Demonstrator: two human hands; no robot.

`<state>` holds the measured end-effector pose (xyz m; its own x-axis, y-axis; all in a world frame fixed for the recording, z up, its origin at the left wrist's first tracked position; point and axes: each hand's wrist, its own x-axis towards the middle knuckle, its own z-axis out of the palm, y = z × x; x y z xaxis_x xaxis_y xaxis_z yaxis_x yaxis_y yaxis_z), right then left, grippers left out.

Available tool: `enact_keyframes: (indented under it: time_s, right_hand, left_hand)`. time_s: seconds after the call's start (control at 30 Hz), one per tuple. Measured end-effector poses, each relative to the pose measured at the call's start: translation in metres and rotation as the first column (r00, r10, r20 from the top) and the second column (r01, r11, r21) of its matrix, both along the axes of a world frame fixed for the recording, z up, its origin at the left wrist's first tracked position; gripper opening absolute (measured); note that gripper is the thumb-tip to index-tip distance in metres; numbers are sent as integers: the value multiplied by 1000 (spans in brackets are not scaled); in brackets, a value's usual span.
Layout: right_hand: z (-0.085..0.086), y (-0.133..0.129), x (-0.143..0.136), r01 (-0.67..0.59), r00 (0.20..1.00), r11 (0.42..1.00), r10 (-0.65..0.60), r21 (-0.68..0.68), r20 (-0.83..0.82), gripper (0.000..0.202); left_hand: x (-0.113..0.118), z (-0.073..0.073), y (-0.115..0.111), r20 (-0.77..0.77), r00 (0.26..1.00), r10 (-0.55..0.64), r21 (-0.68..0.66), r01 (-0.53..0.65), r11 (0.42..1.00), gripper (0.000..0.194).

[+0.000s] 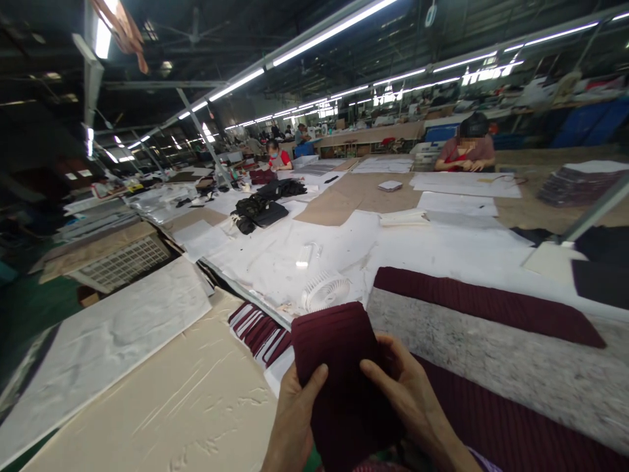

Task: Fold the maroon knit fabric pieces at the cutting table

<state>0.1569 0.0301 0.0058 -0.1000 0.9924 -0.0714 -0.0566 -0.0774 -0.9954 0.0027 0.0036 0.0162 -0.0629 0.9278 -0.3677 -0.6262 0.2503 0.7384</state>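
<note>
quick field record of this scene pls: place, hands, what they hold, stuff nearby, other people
place: large workshop, long cutting table under strip lights
left hand: grips the lower left of a maroon fabric piece, thumb on its front
right hand: holds the same piece at its right side, fingers on its front
nearby: small white fan just behind the piece; stack of maroon and white strips to its left; long maroon pleated panel on grey felt to the right
others: two seated people at the far end

Both hands are raised close together at six o'clock: left hand thumb up, right hand fingers curled, both gripping.
</note>
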Motion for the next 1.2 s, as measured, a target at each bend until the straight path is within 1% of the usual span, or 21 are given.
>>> enact_keyframes:
  time_s: [0.07, 0.1, 0.17, 0.23, 0.27, 0.3, 0.4, 0.5, 0.63, 0.7, 0.77, 0.8, 0.87, 0.9, 0.93, 0.97, 1.0, 1.07, 1.1, 1.13, 1.2]
  right_hand:
    - [3, 0, 2, -7, 984, 999, 0, -37, -177, 60]
    - [6, 0, 3, -37, 969, 998, 23, -55, -244, 68]
    - [12, -1, 5, -160, 934, 984, 126, -74, -335, 65]
    - [16, -3, 7, -279, 893, 958, 230, -73, -387, 53]
    - [17, -3, 8, -308, 882, 948, 254, -77, -397, 48]
    - [17, -3, 8, -304, 883, 949, 249, -83, -397, 45]
    - [11, -1, 11, -193, 920, 975, 142, -106, -366, 40]
    - [3, 2, 17, -115, 941, 982, 58, -153, -333, 35]
    - [-7, 5, 39, -3, 964, 982, -47, -188, -261, 36]
    - [-12, 5, 58, 64, 972, 981, -103, -185, -211, 38]
    - [-16, 5, 85, 143, 980, 979, -160, -142, -120, 38]
    - [-18, 5, 102, 193, 978, 975, -201, -110, -62, 37]
    - [-21, 4, 142, 302, 952, 952, -299, -46, 57, 32]
    - [-21, 2, 165, 355, 930, 934, -351, -22, 110, 29]
    - [-22, -2, 189, 403, 903, 915, -397, -1, 161, 26]
    - [-22, -5, 214, 441, 874, 897, -434, 21, 216, 25]
    - [-23, -10, 239, 468, 844, 883, -460, 40, 275, 24]
    - [-23, -18, 287, 492, 789, 868, -479, 71, 386, 23]
    - [-23, -21, 311, 491, 765, 867, -474, 81, 437, 24]
    - [-22, -24, 333, 485, 742, 870, -461, 84, 486, 24]
    - [-21, -25, 375, 462, 701, 883, -418, 79, 578, 24]
  left_hand:
    - [-2, 0, 1, 5, 1000, -2, -17, 2, 1000, 45]
    - [-2, 0, 2, 4, 1000, -6, -26, 6, 1000, 43]
    - [-2, 0, 3, -2, 1000, -11, -39, 11, 999, 41]
    - [-1, 1, 4, -7, 1000, -7, -47, 7, 999, 45]
    - [0, 0, 4, -10, 1000, -3, -48, 3, 999, 49]
    - [1, 0, 4, -14, 1000, 0, -48, -1, 999, 52]
    - [5, -4, 7, -34, 999, 1, -50, -3, 999, 59]
    - [14, -8, 9, -56, 998, 6, -61, -9, 998, 61]
    - [42, -15, 14, -66, 998, -19, -77, 14, 997, 63]
    - [61, -23, 17, -73, 996, -57, -94, 50, 994, 63]
    - [80, -40, 25, -105, 988, -111, -77, 104, 992, 63]
    - [89, -51, 31, -139, 979, -148, -54, 142, 988, 62]
    - [109, -81, 48, -257, 942, -215, -3, 222, 975, 56]
    - [119, -99, 59, -350, 900, -262, 32, 291, 956, 52]
    - [131, -117, 70, -501, 814, -294, 63, 373, 926, 51]
    - [142, -135, 80, -698, 654, -293, 54, 455, 889, 51]
    - [154, -153, 90, -767, 586, -259, 38, 445, 895, 51]
    - [179, -183, 104, -848, 494, -191, 39, 417, 908, 56]
    - [190, -194, 108, -877, 458, -143, 56, 395, 917, 58]
    - [201, -204, 109, -901, 423, -102, 74, 381, 922, 60]
    - [218, -217, 109, -934, 355, -30, 108, 361, 927, 64]
